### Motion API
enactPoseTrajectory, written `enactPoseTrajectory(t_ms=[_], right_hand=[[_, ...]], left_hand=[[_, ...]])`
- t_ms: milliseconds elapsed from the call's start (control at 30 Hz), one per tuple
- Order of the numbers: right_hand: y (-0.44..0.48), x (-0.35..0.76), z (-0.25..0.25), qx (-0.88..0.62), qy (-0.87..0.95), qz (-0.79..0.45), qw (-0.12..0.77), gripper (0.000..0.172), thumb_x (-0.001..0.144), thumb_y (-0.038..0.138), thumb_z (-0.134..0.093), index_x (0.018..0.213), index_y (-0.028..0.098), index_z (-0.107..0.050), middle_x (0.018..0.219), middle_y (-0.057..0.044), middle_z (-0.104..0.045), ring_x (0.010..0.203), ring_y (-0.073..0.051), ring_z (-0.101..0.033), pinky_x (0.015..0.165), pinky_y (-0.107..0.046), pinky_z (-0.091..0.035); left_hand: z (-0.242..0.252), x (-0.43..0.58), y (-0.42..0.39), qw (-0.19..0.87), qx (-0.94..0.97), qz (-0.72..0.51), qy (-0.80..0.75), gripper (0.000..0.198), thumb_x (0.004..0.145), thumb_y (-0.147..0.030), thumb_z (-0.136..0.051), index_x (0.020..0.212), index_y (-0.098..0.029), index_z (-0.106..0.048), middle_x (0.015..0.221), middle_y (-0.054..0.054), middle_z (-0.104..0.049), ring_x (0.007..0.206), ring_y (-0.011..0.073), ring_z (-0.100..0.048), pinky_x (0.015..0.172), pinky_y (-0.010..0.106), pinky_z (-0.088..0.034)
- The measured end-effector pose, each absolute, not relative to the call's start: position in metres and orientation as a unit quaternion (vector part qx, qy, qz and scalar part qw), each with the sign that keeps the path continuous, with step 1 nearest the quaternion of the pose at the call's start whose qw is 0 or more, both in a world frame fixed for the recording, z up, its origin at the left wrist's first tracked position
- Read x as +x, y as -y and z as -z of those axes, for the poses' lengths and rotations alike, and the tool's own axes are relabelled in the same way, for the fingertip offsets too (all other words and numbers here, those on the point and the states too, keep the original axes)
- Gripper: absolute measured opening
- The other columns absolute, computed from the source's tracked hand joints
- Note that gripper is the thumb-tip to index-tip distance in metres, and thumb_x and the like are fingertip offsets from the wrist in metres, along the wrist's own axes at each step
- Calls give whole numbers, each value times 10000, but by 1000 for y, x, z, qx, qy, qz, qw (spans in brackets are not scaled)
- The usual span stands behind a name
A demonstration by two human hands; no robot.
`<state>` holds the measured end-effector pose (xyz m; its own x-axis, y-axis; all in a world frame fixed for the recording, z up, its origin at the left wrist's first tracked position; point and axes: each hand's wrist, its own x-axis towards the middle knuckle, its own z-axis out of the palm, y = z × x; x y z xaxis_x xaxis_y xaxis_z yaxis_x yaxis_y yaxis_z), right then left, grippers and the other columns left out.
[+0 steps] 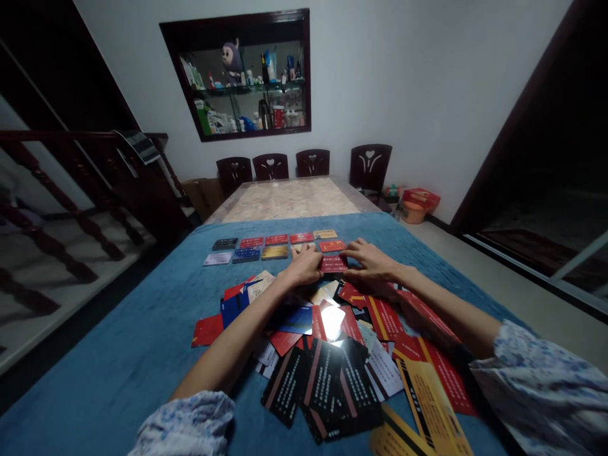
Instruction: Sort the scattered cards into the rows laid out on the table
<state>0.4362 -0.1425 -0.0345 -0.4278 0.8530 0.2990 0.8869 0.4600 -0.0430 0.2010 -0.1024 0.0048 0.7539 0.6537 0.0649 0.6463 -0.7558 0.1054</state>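
A dark red card (334,264) with pale print is between my hands, just above the loose pile. My left hand (304,265) closes on its left edge with bent fingers. At its right edge, the thumb and fingers of my right hand (369,261) grip the card. Directly beyond it lies an orange-red card (332,246). Two rows of small card stacks run to the left, among them a blue stack (246,254), a gold stack (275,253) and a black one (225,244). My left hand partly covers one card in the nearer row.
Under my forearms spreads a loose heap of cards, with black cards (332,392), yellow cards (432,405) and a blue card (295,319). A blue cloth (142,335) covers the near table. Chairs (370,166) stand at the far end, and a wooden railing (47,190) is on the left.
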Motion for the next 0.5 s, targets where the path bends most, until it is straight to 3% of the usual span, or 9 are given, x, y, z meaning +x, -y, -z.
enactPoseTrajectory(t_ms=[200,500], right_hand=[[129,413,31,-498,854,40,145,465,839,490,-645,1221,226,-673,1111,-145,-626,1018,-296,-492,787,-396,-461],[107,375,15,-496,865,27,74,502,835,498,-657,1217,172,-669,1168,-164,-610,1103,-327,-486,859,-414,-438]], left_hand=[[-8,178,96,32,931,-23,-362,197,812,-207,-629,1004,-175,-659,1194,131,-586,1194,348,-430,981,555,-366],[-17,148,84,13,921,17,-388,211,814,-257,-631,1013,-194,-657,1227,108,-584,1193,330,-421,961,514,-363]])
